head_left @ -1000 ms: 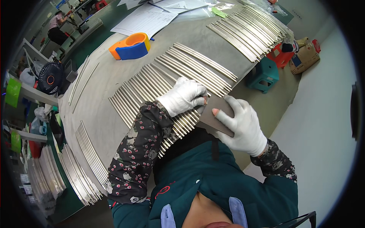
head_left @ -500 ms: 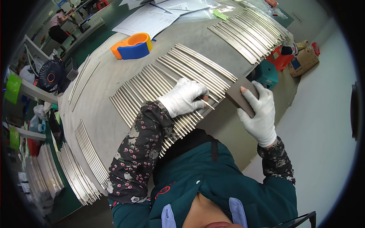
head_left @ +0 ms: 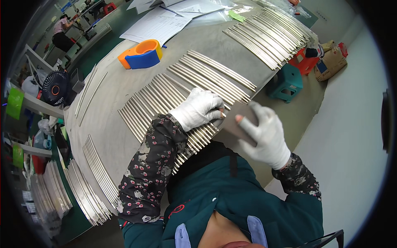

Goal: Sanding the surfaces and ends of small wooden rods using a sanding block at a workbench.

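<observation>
Right hand [head_left: 264, 136] has swung back down and left since half a second ago, bringing the brown block [head_left: 236, 120] from beyond the upper rod ends to just beside the left hand [head_left: 197, 109]; left hand about the same place. Right forearm, in a dark patterned sleeve [head_left: 300, 175], comes up from lower right, wrist fairly straight, fingers pointing up-left, closed on the block, one bare fingertip on its face. Block and fingers motion-blurred. Left forearm, floral sleeve [head_left: 151, 169], reaches up from lower left over the row of metal rods [head_left: 155, 97]; hand palm down, fingers curled, pinching one metal rod [head_left: 223, 115] near its end, tip poking out at the fingertips. Block sits at that tip, off the bench [head_left: 111, 89] edge; can't tell if touching. Rest of row lies side by side on bench, under and either side of left hand, ends toward the person. Both hands in white gloves. Orange-and-blue tape dispenser [head_left: 140, 56] stands beyond the row, well apart from both hands.
</observation>
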### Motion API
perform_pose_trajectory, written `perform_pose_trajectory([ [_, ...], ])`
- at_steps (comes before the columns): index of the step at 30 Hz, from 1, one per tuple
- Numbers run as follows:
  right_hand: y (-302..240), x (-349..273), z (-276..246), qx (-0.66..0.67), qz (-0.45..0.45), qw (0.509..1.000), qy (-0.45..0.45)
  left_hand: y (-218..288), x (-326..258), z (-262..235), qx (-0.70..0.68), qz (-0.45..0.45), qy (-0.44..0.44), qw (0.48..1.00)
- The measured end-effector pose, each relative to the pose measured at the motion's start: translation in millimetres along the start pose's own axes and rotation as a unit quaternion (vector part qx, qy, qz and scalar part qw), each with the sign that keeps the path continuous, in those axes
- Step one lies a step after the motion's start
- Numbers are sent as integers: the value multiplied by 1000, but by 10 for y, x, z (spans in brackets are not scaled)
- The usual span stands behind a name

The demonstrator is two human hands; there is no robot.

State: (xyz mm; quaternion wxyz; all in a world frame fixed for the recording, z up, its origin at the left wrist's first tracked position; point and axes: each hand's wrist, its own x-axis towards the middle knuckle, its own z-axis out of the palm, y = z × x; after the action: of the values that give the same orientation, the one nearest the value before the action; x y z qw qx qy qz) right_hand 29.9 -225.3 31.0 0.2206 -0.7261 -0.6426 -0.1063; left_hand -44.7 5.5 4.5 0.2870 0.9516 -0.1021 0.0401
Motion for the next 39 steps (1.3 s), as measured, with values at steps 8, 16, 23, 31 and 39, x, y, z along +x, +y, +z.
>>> perform_pose_trajectory([
  [8, 431, -260, -130, -124, 133, 970, 164, 75, 12, -190, 217, -49, 109, 969],
  [16, 625, -314, -94, -119, 158, 973, 122, -112, 63, -329, 250, -142, 107, 952],
  [23, 653, -293, -6, -43, 102, 992, 56, -204, 87, -345, 271, -111, 128, 948],
  [31, 618, -202, 48, -4, 106, 993, 55, -210, 150, -374, 260, -115, 104, 953],
  [39, 685, -283, 60, -2, 111, 992, 59, -324, 284, -355, 210, -44, 54, 975],
])
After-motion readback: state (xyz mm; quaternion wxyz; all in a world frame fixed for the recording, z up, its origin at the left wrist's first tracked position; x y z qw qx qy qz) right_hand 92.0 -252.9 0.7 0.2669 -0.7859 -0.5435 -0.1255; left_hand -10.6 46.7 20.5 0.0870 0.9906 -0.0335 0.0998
